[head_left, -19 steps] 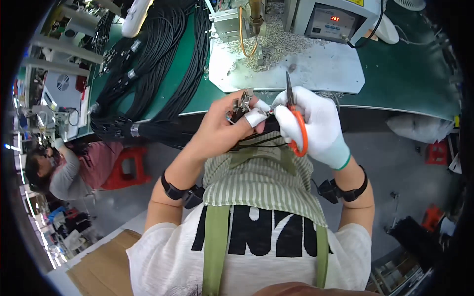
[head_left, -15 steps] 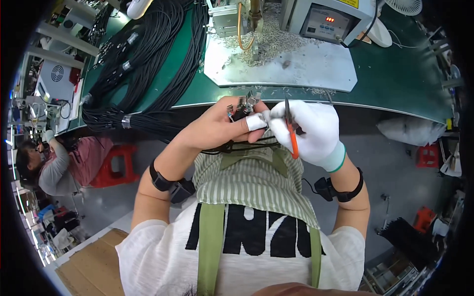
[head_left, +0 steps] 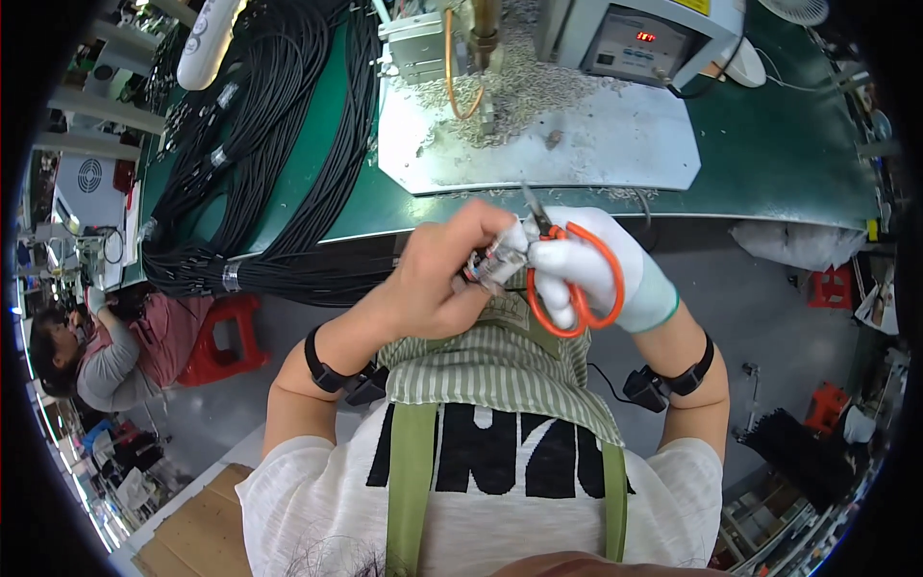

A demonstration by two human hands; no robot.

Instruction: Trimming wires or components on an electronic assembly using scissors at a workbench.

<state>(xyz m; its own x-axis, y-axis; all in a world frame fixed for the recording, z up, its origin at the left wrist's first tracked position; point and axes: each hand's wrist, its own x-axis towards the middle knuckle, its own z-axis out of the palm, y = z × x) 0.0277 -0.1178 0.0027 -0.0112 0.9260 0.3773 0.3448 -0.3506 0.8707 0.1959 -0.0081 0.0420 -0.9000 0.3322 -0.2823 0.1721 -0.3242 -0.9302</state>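
Note:
In front of my apron, my left hand (head_left: 433, 274) is bare and closed around a small cluster of silvery metal connector ends (head_left: 494, 265). White wrapping covers one of its fingertips. My right hand (head_left: 615, 260) wears a white glove with a teal cuff. Orange-handled scissors (head_left: 555, 233) sit in that hand, their blades pointing up and away from me toward the table. The gloved fingertips meet the left fingertips at the connectors, and whatever is pinched between them is hidden.
Black cable bundles (head_left: 298, 284) lie on the green table (head_left: 769, 173) and hang over its edge at left. A white plate (head_left: 625, 144) strewn with small metal bits lies under a machine (head_left: 423, 48). A control box (head_left: 639, 48) stands behind. A person (head_left: 115, 351) sits at far left.
The scissors have turned in my right hand, so both orange loops now show. My left hand has rolled over, its back now facing up, around the connectors. The view has shifted slightly.

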